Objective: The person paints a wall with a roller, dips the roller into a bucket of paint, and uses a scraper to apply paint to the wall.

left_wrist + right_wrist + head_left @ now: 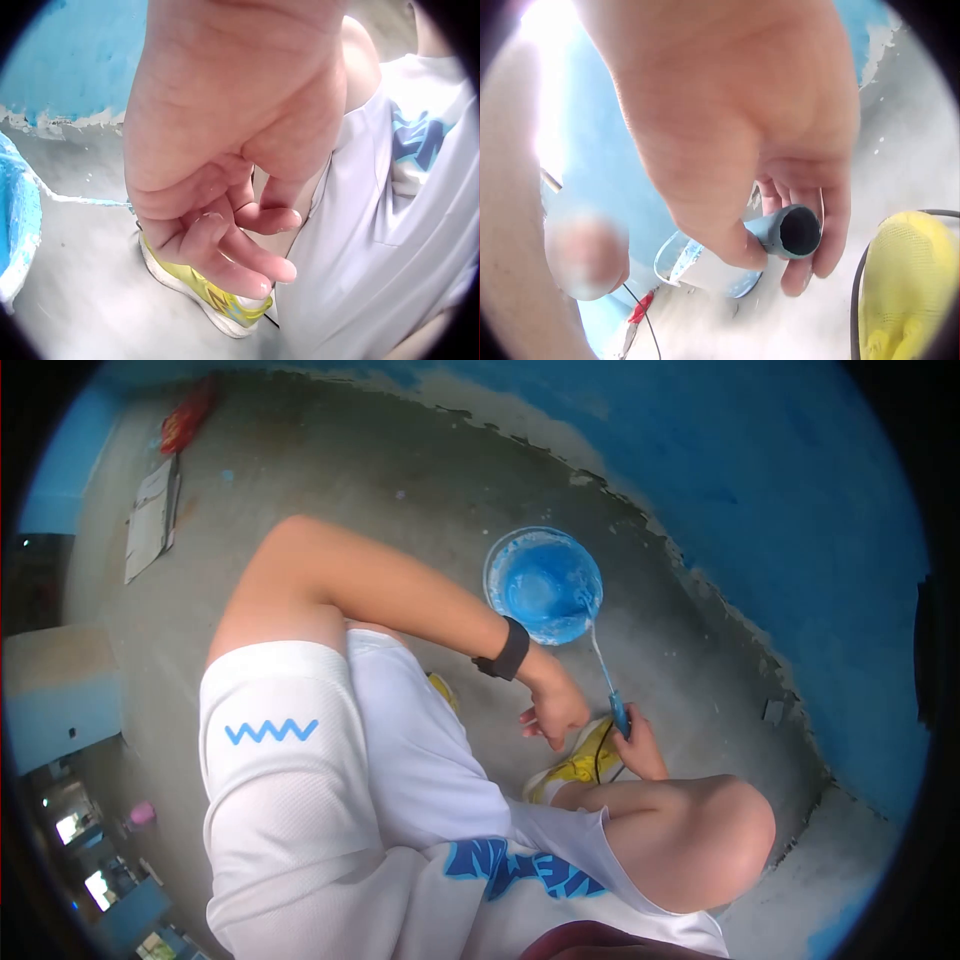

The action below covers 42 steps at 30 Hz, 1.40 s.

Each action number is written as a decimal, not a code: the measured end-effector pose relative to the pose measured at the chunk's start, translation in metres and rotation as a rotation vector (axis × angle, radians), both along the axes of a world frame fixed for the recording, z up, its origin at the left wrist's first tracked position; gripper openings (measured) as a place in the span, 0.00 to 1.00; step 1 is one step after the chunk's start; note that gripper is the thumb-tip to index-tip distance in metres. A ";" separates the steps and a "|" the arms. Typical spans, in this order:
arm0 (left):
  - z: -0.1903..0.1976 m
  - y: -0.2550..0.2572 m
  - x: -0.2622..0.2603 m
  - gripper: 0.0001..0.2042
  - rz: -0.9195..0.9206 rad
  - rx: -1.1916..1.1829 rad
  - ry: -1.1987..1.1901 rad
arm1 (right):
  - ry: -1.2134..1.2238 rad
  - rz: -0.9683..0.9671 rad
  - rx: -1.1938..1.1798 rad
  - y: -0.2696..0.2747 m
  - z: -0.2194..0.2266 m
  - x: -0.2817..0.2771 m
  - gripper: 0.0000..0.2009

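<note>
My right hand (pixel 643 747) grips the blue handle of a paint roller (pixel 618 712). In the right wrist view the thumb and fingers wrap the handle, and its hollow end (pixel 778 238) faces the camera. A thin, paint-coated rod runs from the handle to a bucket (pixel 492 575) smeared with blue paint. The roller's far end is lost inside the bucket. My left hand (pixel 558 707), a black band at its wrist, hangs over the floor near the right one. Its fingers curl loosely and hold nothing in the left wrist view.
A blue-painted wall (pixel 780 490) with a ragged lower edge borders the grey floor (pixel 400 440). Close below my hands is my yellow shoe (pixel 583 762). A red bag (pixel 187 420) and a flat pale sheet (pixel 150 520) lie at the far left.
</note>
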<state>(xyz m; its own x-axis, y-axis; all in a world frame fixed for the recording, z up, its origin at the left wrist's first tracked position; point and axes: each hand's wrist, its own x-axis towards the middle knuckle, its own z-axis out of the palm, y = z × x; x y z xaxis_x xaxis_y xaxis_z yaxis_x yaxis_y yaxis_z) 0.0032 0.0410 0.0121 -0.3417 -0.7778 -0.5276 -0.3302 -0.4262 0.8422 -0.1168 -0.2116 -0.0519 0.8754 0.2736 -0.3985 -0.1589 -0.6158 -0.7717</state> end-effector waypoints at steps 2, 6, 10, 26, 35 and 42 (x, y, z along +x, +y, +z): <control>0.012 -0.002 0.005 0.18 0.022 0.050 -0.007 | -0.111 -0.002 -0.179 -0.007 -0.025 -0.005 0.15; 0.059 -0.002 0.043 0.16 0.086 -0.019 0.074 | -0.028 -0.038 -0.114 0.009 -0.011 0.011 0.15; 0.125 0.028 0.109 0.12 0.360 -0.150 -0.126 | -0.077 -0.095 -0.101 0.012 -0.016 0.009 0.15; 0.050 0.248 0.013 0.20 1.855 -0.165 -0.720 | -0.115 -0.127 -0.075 0.031 0.004 0.026 0.15; 0.092 0.210 -0.018 0.33 2.092 -0.532 -0.261 | -0.107 -0.087 -0.097 0.035 -0.001 0.026 0.14; 0.117 0.197 0.002 0.34 1.892 -0.934 0.327 | -0.187 -0.110 -0.160 0.038 -0.014 0.014 0.15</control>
